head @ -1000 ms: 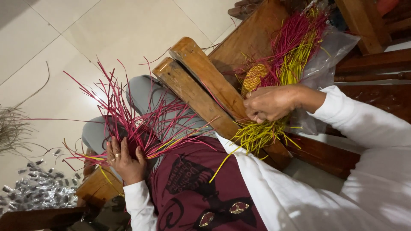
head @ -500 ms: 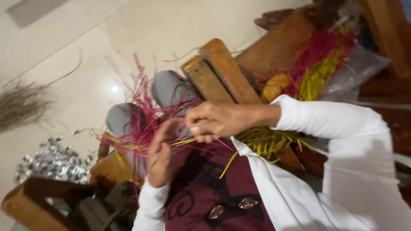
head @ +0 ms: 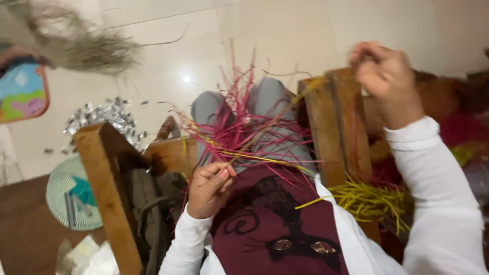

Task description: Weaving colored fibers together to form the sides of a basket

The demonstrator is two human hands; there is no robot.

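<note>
My left hand (head: 208, 188) is closed around a bundle of thin red strips (head: 244, 127) that fan out over my lap and grey trousers (head: 265, 99). A few yellow strips (head: 265, 159) lie across the bundle. My right hand (head: 384, 74) is raised high on the right, blurred, with its fingers pinched together. A thin yellowish strip (head: 290, 109) runs from the bundle up toward it. A heap of yellow strips (head: 369, 201) lies beside my right forearm on the wooden bench (head: 336, 122).
A wooden frame (head: 104, 188) stands at the left with a dark bag (head: 150, 203) hanging by it. Silver scraps (head: 104, 117) lie on the pale tiled floor. A dry grey fibre bundle (head: 81, 46) is at the top left. A round woven mat (head: 69, 193) is at the lower left. Red and yellow material (head: 458, 137) sits at the far right.
My right hand has left the bundle and swung up and to the right with a strip. The view has shifted to the left. My left hand keeps hold of the red strips.
</note>
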